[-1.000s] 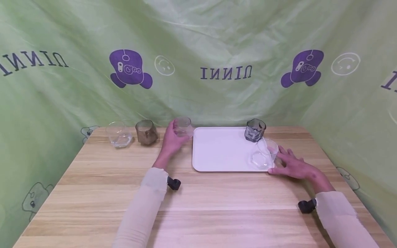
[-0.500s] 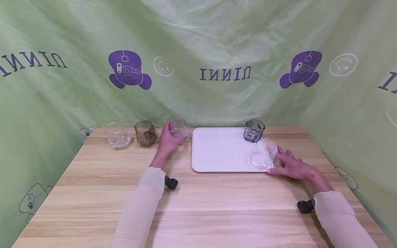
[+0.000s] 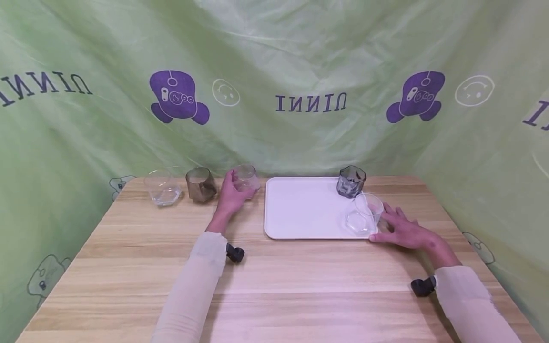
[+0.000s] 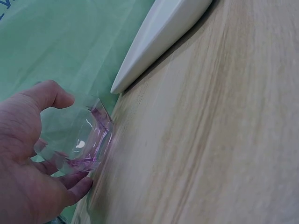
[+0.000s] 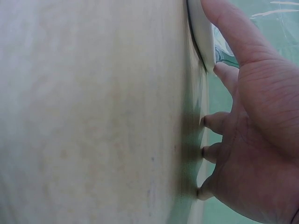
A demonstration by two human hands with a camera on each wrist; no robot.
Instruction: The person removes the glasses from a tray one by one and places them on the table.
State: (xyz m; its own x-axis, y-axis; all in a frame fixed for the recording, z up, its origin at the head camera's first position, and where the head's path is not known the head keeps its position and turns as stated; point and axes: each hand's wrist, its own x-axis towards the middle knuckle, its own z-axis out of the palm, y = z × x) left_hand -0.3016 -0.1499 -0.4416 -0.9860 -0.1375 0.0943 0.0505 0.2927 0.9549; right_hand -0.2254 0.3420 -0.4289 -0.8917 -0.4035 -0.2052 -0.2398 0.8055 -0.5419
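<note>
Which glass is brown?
The brown glass on the table, between the clear leftmost glass and the pale glass the left hand holds. Only it is brown; the dark glass on the tray is grey.

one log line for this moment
left hand: holds glass left of tray | right hand: at tray's right edge | on tray: grey glass, clear glass

On my feed I count three clear glass tumblers (image 3: 163, 188) (image 3: 247, 178) (image 3: 366, 210), one brown faceted glass tumbler (image 3: 201, 185), one smoky-grey faceted glass tumbler (image 3: 351, 183), one white rectangular tray (image 3: 306, 209), two bare hands (image 3: 232, 196) (image 3: 406, 231) and one pale wooden table (image 3: 309, 295).
</note>
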